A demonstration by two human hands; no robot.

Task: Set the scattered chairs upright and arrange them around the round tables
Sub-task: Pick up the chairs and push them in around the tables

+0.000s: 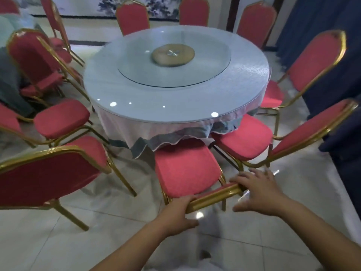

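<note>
Matt red cloth chair seat [185, 169], glossy gold metal frame [213, 198]; glass turntable [205, 61] — smooth, glossy floor tiles [117, 231]

The one view comes from a wide-angle camera on the person's head, at standing height, facing forward and tilted down. The tabletop [175, 102] fills the middle, seen from above and a little way off. A chair [185, 169] is nearest, just below the lens, with the left hand [179, 210] and right hand [257, 192] reaching in from the bottom edge. The floor [97, 241] fills the near corners. The far wall [88, 8] runs along the top, and a curtain [304, 20] closes the right. Lines bow toward the edges.
</note>
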